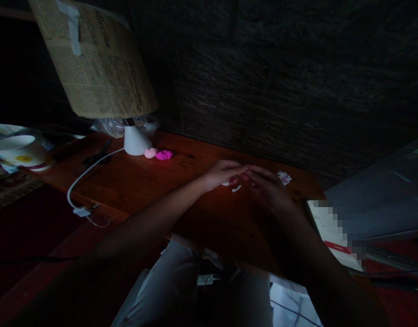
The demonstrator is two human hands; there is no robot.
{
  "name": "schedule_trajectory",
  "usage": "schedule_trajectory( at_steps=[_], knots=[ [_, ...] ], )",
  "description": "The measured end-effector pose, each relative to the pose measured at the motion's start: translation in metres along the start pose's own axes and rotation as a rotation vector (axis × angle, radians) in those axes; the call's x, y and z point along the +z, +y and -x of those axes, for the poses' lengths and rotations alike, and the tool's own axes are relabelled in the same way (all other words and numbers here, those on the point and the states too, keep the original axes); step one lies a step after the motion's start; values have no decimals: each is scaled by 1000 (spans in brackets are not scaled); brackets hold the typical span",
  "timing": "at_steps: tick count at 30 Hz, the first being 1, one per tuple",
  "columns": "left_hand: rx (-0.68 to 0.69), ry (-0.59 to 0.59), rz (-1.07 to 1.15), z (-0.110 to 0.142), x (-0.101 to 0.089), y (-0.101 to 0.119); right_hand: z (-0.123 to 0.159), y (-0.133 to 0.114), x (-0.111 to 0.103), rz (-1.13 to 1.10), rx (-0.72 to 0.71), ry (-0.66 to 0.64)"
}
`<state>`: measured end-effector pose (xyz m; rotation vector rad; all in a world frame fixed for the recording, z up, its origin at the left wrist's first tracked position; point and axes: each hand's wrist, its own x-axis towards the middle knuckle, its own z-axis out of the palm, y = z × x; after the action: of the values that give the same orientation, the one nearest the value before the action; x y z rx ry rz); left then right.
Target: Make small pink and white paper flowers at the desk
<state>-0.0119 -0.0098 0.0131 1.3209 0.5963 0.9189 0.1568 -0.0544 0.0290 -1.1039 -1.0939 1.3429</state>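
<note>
Over the wooden table, my left hand point(223, 175) and my right hand point(269, 186) meet at the fingertips. The fingers of both are closed and pressed together, and whatever may lie between them is hidden in the dim light. Below the fingers, a small whitish scrap point(236, 188) rests on the tabletop point(195, 206). A crumpled white-and-purple piece point(284, 177) lies just beyond my right hand. Farther left, a pale pink lump point(150, 153) and a bright magenta lump point(164, 155), both soft-looking, sit side by side against the lamp base.
A lamp point(135, 141) with a newspaper-covered shade point(103, 63) stands at the back left, its white cord point(80, 179) hanging over the front edge. A paper cup point(20, 151) is far left. A white-and-red box or book point(331, 236) lies right. A dark wall point(263, 91) rises behind.
</note>
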Motion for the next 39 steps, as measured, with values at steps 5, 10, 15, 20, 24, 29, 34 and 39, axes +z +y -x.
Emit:
schedule_trajectory(
  at_steps=[5, 10, 15, 20, 24, 29, 34, 39],
  knots=[
    [-89, -14, 113, 1, 1, 1, 0, -2, 0, 7, -2, 55],
    [-112, -26, 156, 1, 0, -1, -1, -1, 0, -16, 8, 66],
    [-129, 1, 152, 0, 0, -2, -2, 1, -2, -30, 14, 66],
    [-108, 35, 84, 0, -1, -2, -2, 1, -2, 40, -19, 83],
    [-30, 40, -23, 1, -1, -1, -2, 3, 0, 94, -54, 65],
    [12, 8, -121, 2, 1, 0, -3, 4, 0, 115, -90, 59],
    [26, 5, -105, 2, 2, -3, -4, 6, -3, 141, -92, 49],
    [-6, 21, -114, 2, 2, -2, -4, 6, -4, 121, -59, 63]
  ],
)
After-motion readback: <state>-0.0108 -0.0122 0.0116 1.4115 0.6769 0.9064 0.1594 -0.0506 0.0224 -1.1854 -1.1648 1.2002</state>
